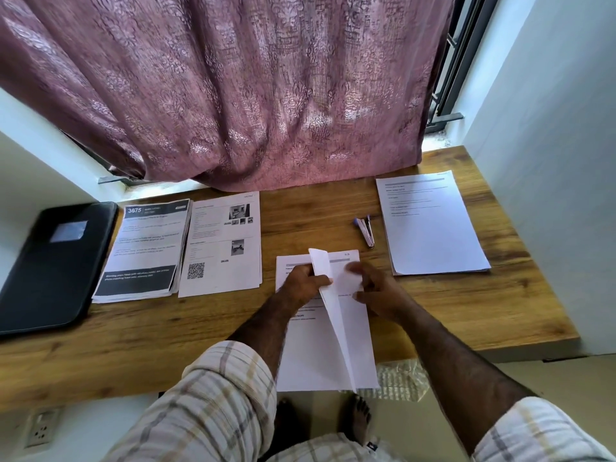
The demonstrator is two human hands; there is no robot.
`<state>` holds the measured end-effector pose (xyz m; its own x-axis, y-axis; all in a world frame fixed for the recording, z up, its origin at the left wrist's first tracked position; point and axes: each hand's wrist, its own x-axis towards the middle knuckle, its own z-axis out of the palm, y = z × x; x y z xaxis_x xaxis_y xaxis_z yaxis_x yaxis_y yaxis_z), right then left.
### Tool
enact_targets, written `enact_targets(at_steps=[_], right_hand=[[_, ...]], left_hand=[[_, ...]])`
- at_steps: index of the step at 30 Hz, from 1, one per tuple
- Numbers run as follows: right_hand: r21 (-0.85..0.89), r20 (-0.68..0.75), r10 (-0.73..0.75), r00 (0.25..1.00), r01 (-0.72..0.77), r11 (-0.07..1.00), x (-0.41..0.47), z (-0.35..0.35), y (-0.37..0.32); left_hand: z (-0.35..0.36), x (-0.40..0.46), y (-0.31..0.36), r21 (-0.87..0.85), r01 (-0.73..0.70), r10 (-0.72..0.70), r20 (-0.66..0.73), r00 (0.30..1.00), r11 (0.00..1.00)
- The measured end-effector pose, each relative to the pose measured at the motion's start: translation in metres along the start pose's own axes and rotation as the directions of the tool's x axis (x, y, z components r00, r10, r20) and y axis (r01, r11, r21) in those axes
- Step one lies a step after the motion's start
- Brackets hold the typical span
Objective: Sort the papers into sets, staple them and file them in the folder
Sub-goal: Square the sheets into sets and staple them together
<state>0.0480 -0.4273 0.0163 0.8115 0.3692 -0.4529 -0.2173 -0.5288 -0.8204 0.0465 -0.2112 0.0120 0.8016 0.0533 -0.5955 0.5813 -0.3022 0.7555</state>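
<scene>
Folder (53, 261) far left on desk (200, 335); two paper stacks (146, 251) (221, 246) right of it. Centre stack (325, 348) at near edge (overhanging), stapler (366, 230) behind it, another stack (430, 225) far right.

Daylight enters from the window behind the curtain (233, 95); the cloth glows in pale patches where light passes through its weave. A brighter strip shows at the uncovered window edge (446, 78) on the right. Overall illumination is moderate and even, without harsh glare. The wooden desk (450, 308) carries soft, faint shadows under the forearms. The white sheets (430, 228) at the right read bright but not blown out; their print is too soft to read. The right hand (373, 288) is smeared by motion blur, fingers indistinct. Wide-angle distortion bends the desk edge and walls outward near the frame borders. The black folder (50, 261) at the left edge is slightly blurred.
</scene>
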Motion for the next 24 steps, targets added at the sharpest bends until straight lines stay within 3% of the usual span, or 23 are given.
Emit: enact_targets(at_steps=[2, 5, 7, 10, 11, 13, 15, 16, 19, 21, 24], right_hand=[[-0.166, -0.099, -0.022, 0.995, 0.005, 0.986, 0.003, -0.001, -0.001], [-0.462, -0.096, -0.011, 0.995, -0.034, 0.886, 0.007, 0.008, 0.002], [-0.494, -0.129, -0.009, 0.992, -0.057, 0.868, 0.008, 0.013, 0.003], [-0.397, -0.149, -0.028, 0.988, -0.034, 0.917, 0.011, 0.014, 0.005], [-0.289, -0.149, -0.018, 0.989, -0.026, 0.957, 0.011, 0.012, 0.007], [0.101, -0.136, 0.05, 0.989, -0.037, 0.994, 0.008, 0.006, 0.01], [0.403, -0.078, 0.102, 0.992, -0.062, 0.913, 0.003, 0.001, 0.009], [0.454, -0.03, 0.091, 0.995, -0.068, 0.888, 0.0, -0.002, 0.007], [0.432, 0.18, 0.051, 0.982, -0.126, 0.893, -0.005, -0.002, 0.002], [0.378, 0.247, 0.07, 0.967, -0.163, 0.911, -0.005, 0.0, 0.001], [0.351, 0.102, 0.067, 0.993, -0.099, 0.931, 0.0, 0.002, 0.005]], left_hand=[[-0.001, 0.0, 0.001, 0.015, 0.019, -0.019, -0.006, 1.0, 1.0], [-0.001, -0.001, 0.002, 0.051, 0.022, -0.021, -0.018, 1.0, 0.998], [-0.001, -0.003, 0.003, 0.055, 0.012, -0.012, -0.014, 1.0, 0.998], [-0.003, -0.003, 0.002, 0.053, 0.012, -0.012, 0.001, 1.0, 0.999], [-0.004, -0.002, 0.001, 0.05, 0.013, -0.014, 0.007, 1.0, 0.999], [-0.002, -0.001, 0.001, 0.029, 0.007, -0.008, 0.01, 1.0, 1.0], [-0.001, -0.004, 0.003, -0.003, -0.006, 0.006, 0.012, 1.0, 1.0], [-0.001, -0.004, 0.005, -0.015, -0.017, 0.018, 0.022, 1.0, 1.0], [0.001, -0.006, 0.006, -0.025, -0.038, 0.039, 0.046, 0.998, 0.999], [0.001, -0.006, 0.004, -0.002, -0.046, 0.046, 0.047, 0.998, 0.999], [-0.001, -0.005, 0.003, -0.003, -0.019, 0.019, 0.025, 1.0, 1.0]])
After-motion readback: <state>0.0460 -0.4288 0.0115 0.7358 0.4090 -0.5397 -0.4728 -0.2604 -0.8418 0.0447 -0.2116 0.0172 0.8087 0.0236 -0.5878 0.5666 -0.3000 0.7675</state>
